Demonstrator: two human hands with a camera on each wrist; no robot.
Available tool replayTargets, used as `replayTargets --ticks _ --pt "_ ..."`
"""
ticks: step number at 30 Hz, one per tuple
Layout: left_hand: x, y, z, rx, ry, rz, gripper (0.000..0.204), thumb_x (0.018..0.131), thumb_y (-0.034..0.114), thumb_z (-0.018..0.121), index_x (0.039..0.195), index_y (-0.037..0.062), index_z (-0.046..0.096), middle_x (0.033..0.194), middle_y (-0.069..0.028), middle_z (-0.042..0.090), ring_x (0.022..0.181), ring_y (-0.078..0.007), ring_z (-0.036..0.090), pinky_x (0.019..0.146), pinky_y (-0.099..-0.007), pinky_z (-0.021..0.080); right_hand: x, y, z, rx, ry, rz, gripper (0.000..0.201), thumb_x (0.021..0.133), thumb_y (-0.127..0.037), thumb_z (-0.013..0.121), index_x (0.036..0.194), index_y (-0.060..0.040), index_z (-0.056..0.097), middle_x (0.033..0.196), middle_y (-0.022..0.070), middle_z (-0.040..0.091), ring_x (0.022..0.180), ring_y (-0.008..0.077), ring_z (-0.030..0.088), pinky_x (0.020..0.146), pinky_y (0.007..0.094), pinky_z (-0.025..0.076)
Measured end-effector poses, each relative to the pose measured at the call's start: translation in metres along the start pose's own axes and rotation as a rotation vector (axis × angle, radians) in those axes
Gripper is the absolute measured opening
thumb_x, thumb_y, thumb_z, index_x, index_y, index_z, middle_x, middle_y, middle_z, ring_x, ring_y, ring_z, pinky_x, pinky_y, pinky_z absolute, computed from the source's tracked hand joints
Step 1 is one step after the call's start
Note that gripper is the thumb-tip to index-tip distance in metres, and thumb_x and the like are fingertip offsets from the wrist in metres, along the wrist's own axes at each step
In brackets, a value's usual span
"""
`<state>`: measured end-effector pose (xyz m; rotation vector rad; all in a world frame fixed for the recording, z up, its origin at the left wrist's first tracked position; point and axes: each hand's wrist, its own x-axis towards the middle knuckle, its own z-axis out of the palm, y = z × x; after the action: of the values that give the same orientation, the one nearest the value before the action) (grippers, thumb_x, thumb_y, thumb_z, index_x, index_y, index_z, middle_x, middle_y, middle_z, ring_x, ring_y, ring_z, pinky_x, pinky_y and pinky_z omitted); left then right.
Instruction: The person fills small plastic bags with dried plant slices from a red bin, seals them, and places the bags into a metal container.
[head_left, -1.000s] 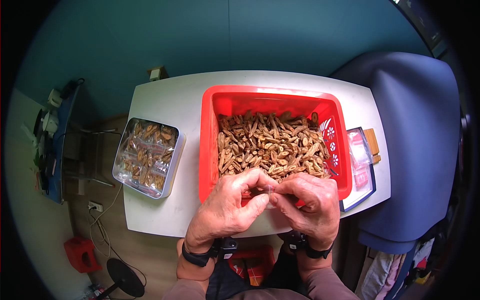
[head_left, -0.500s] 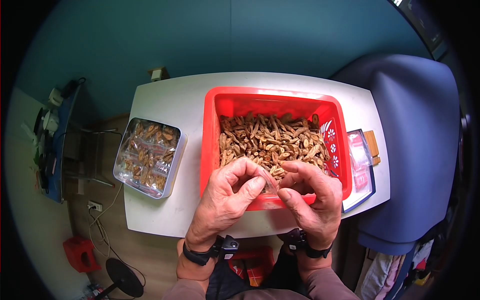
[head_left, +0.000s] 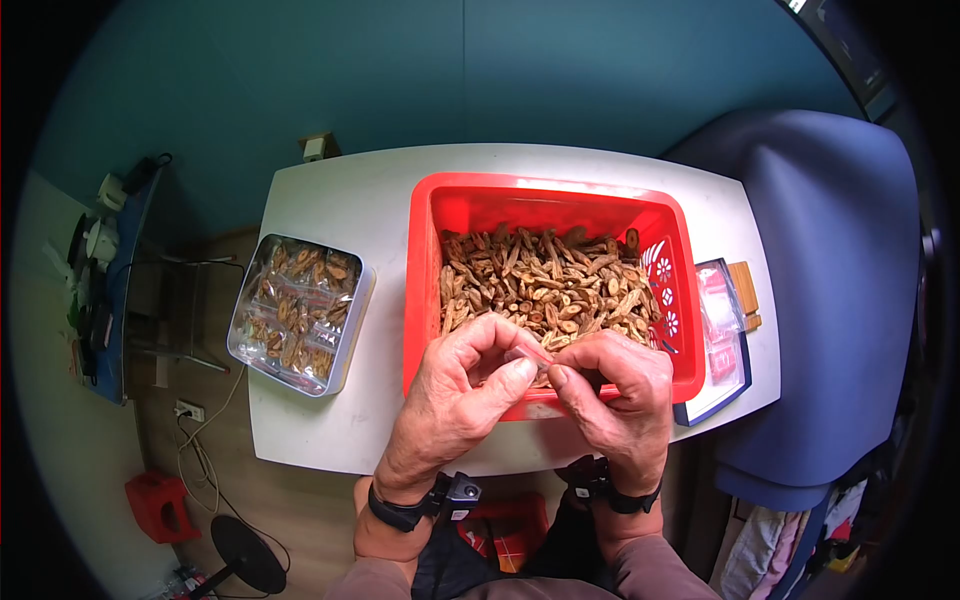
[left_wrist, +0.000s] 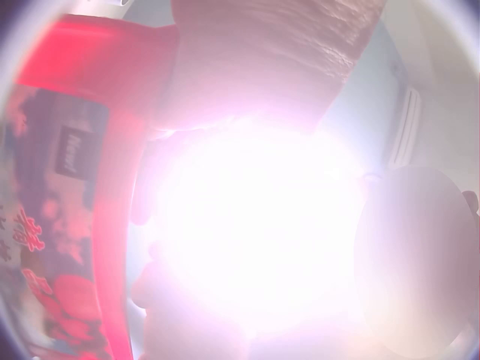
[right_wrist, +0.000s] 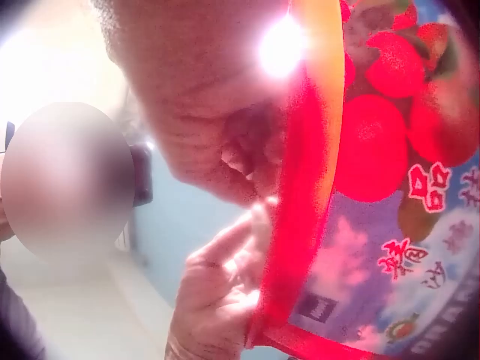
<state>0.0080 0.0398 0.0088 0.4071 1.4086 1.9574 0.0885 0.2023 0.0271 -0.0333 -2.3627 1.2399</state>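
Both hands meet over the front rim of a red plastic basket filled with dried brown root-like slices. Between thumb and forefinger, my left hand pinches a small clear plastic bag with a reddish strip along its edge. My right hand pinches the same bag from the other side, its thumb and fingertips close to the left ones. Fingers hide most of the bag. Glare washes out the left wrist view; in the right wrist view the fingertips meet beside the basket's printed front.
Left of the basket stands a metal tin packed with small bags of the slices. A dark-edged tray with clear and red-marked packets lies at the right, beside a wooden piece. All sit on a white table; a blue-covered shape borders it.
The hands rose slightly over the basket and drew apart at the fingertips, showing the bag's red strip. Since then the right fingers have come back to the bag.
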Motion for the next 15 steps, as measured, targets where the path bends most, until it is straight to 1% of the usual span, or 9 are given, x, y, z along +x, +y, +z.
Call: replayTargets --ticks 3,5,9,11,12,14,15 --pt "-0.0009 0.0023 0.0 0.034 -0.003 -0.011 0.01 0.097 0.009 0.064 0.102 0.0 0.065 0.094 -0.0023 0.066 0.089 -0.006 0.061 0.083 -0.0239 0.052 0.0008 -0.0049 -0.0007 -0.006 -0.001 0.025 0.01 0.081 0.001 0.075 0.085 -0.0008 0.066 0.07 0.0096 0.064 0.058 0.0222 0.063 0.053 0.0324 0.048" --pt "-0.0016 0.0061 0.0019 0.062 0.007 -0.006 0.011 0.096 0.008 0.065 0.101 -0.0007 0.065 0.093 -0.0026 0.067 0.087 -0.0064 0.063 0.08 -0.024 0.053 0.0001 -0.0051 -0.0002 -0.008 0.016 0.033 0.01 0.083 0.001 0.074 0.085 -0.0007 0.065 0.07 0.0101 0.063 0.058 0.0226 0.063 0.053 0.0328 0.047" --pt "-0.0026 0.0083 0.0026 0.017 0.01 -0.047 0.011 0.095 0.007 0.065 0.101 -0.0013 0.065 0.091 -0.0025 0.068 0.084 -0.0073 0.064 0.077 -0.0241 0.054 -0.0013 -0.0042 0.0015 0.032 -0.013 0.025 0.011 0.085 0.001 0.072 0.089 -0.0004 0.062 0.074 0.0111 0.064 0.061 0.0251 0.064 0.056 0.0343 0.049" --pt "-0.0028 0.0064 0.0007 0.014 0.003 -0.018 0.008 0.093 0.006 0.067 0.098 -0.0011 0.066 0.089 -0.0023 0.068 0.082 -0.008 0.064 0.073 -0.0242 0.054 -0.0014 -0.0045 0.0028 0.034 -0.026 0.023 0.011 0.086 0.001 0.072 0.09 -0.0004 0.062 0.075 0.0113 0.064 0.062 0.0263 0.064 0.057 0.0351 0.049" --pt "-0.0022 0.0049 -0.0004 0.014 0.003 -0.018 0.008 0.093 0.006 0.067 0.098 -0.0011 0.066 0.089 -0.0023 0.068 0.082 -0.008 0.064 0.073 -0.0242 0.054 -0.0016 -0.0042 0.0034 0.019 -0.024 0.008 0.012 0.086 0.001 0.072 0.091 -0.0005 0.062 0.075 0.0115 0.064 0.063 0.027 0.065 0.057 0.0359 0.049" --pt "-0.0003 0.0027 -0.0023 0.099 -0.031 0.104 0.006 0.092 0.005 0.068 0.093 -0.0014 0.066 0.087 -0.0026 0.068 0.081 -0.0074 0.063 0.072 -0.0241 0.054 -0.0022 -0.0032 0.0031 0.004 -0.023 -0.006 0.012 0.086 0.0 0.072 0.091 -0.0006 0.061 0.075 0.0116 0.064 0.064 0.0277 0.065 0.058 0.0367 0.049" --pt "0.0002 0.0027 -0.0016 0.099 -0.031 0.104 0.006 0.092 0.005 0.068 0.093 -0.0014 0.066 0.087 -0.0026 0.068 0.081 -0.0074 0.063 0.072 -0.0241 0.054 -0.0026 -0.0023 0.0018 0.028 -0.027 0.005 0.012 0.085 0.0 0.072 0.091 -0.0007 0.061 0.075 0.0115 0.064 0.064 0.028 0.065 0.058 0.0369 0.049"
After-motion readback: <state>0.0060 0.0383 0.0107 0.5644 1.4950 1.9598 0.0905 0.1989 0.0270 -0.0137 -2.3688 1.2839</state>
